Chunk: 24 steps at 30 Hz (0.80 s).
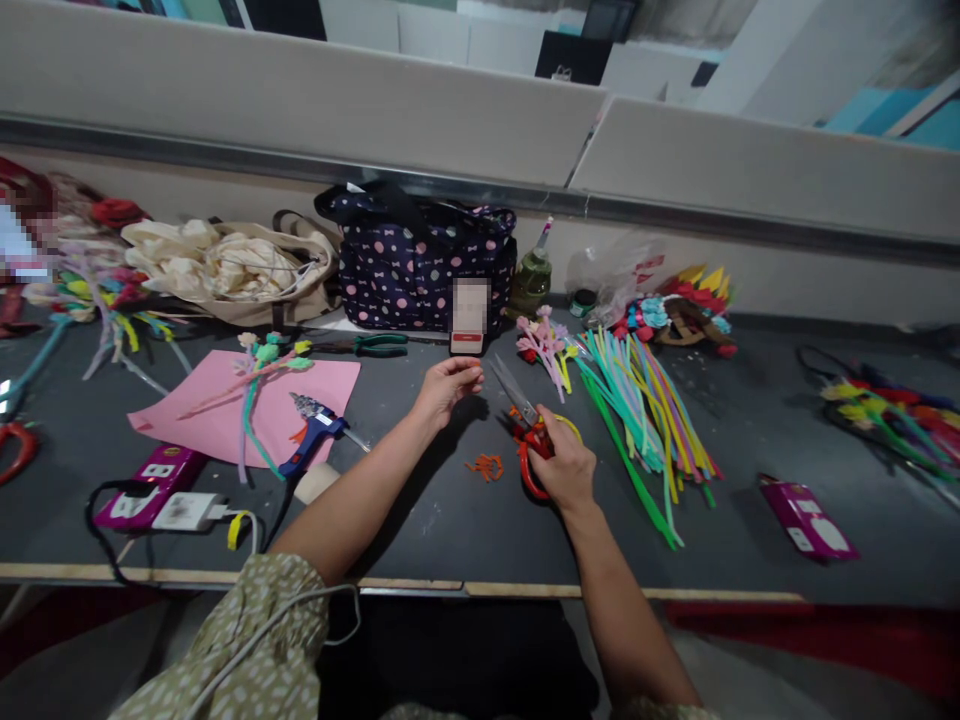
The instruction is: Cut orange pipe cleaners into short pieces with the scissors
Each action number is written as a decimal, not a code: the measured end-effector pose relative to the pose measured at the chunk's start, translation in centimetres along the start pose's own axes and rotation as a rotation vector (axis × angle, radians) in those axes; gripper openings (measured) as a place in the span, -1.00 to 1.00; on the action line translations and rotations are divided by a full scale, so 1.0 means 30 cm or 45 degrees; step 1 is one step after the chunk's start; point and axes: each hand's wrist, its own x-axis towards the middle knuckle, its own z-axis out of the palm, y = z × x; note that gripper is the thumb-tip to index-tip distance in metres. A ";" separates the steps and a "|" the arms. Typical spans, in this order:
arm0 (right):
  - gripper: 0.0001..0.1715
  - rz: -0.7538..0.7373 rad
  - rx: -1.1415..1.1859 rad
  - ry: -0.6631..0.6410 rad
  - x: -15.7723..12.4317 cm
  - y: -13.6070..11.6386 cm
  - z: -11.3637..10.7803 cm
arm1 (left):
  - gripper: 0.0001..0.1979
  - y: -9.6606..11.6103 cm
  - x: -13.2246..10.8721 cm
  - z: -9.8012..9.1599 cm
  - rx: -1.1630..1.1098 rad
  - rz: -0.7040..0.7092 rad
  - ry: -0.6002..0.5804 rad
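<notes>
My right hand [567, 462] grips a pair of scissors [517, 395] with red handles; the blades point up and left toward my other hand. My left hand [447, 392] is raised over the table with thumb and fingers pinched together; whatever may be between them is too small to make out. Below and between my hands lies a small pile of short orange pieces [485, 467]. To the right of the scissors a bundle of coloured pipe cleaners [637, 400] is spread out. Pink pipe-cleaner flowers [550, 345] lie beyond the scissors.
A phone [469, 318] leans against a dotted dark bag [420, 260]. At left, a blue glue gun [319, 430] and pipe-cleaner flowers rest on pink paper [202, 385], near a purple power strip [150, 490]. Green-handled pliers [379, 346] and a glue bottle [532, 280] are behind. A purple box [808, 520] sits right.
</notes>
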 end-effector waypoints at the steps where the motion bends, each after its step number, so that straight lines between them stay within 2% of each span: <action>1: -0.41 -0.002 -0.003 0.000 0.000 0.000 0.001 | -0.74 -0.001 0.001 0.000 0.000 -0.003 0.001; 16: -0.42 -0.005 -0.017 0.002 0.002 -0.004 -0.003 | -0.75 -0.012 0.013 -0.010 0.011 -0.015 0.010; 24: -0.40 0.075 0.011 0.021 0.002 0.001 -0.003 | -0.81 -0.023 0.013 -0.011 0.010 -0.112 0.050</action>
